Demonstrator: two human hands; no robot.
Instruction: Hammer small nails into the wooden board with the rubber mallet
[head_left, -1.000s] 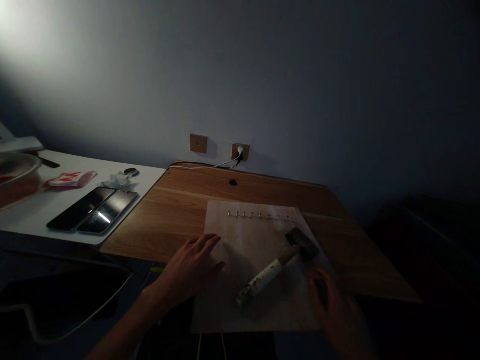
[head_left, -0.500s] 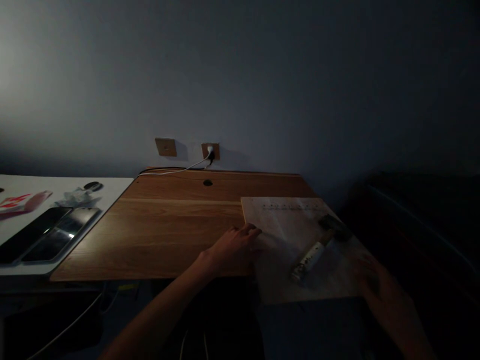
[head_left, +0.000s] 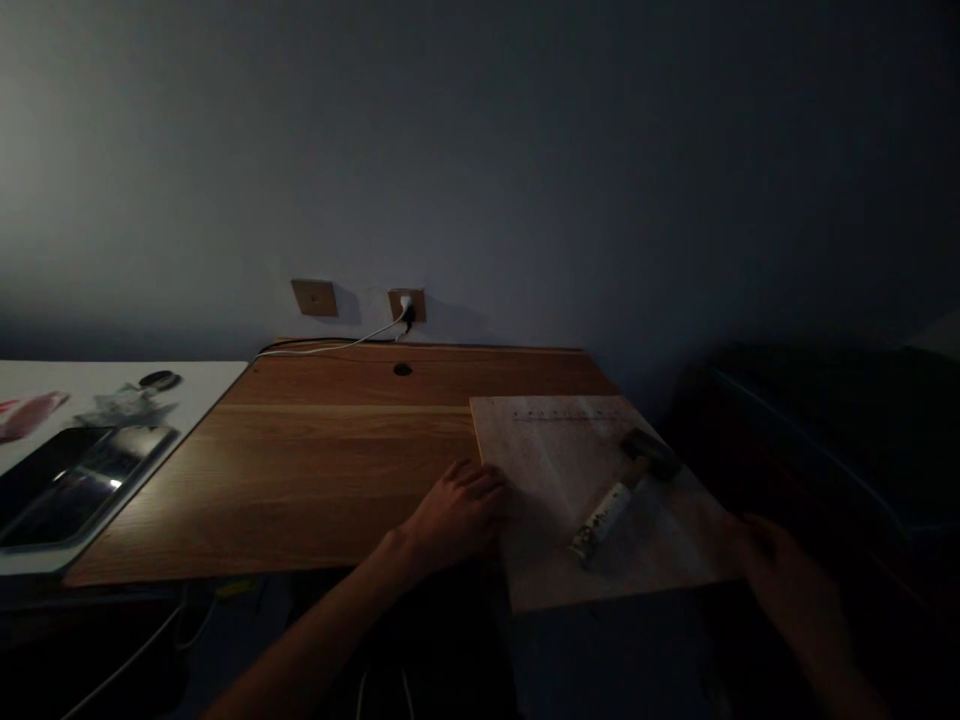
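A pale wooden board (head_left: pixel 555 470) lies on the right part of the brown desk (head_left: pixel 315 470) and overhangs its front edge. A row of small nails (head_left: pixel 559 414) runs along the board's far side. A hammer (head_left: pixel 611 498) with a white-wrapped handle and dark head rests on the board. My left hand (head_left: pixel 456 512) is closed on the board's left edge, fingers curled over it. My right hand (head_left: pixel 780 580) sits at the board's near right corner in deep shadow and appears to grip that edge.
A white table (head_left: pixel 202 385) adjoins the desk on the left, bearing two dark phones (head_left: pixel 71 480), a crumpled wrapper (head_left: pixel 124 405) and a red packet (head_left: pixel 26 415). A white cable (head_left: pixel 337 343) runs from a wall socket (head_left: pixel 406 305). Dark furniture stands to the right.
The board with the hammer has slid to the right across the desk, both hands moving with it. My view has turned right, so the white table sits further left.
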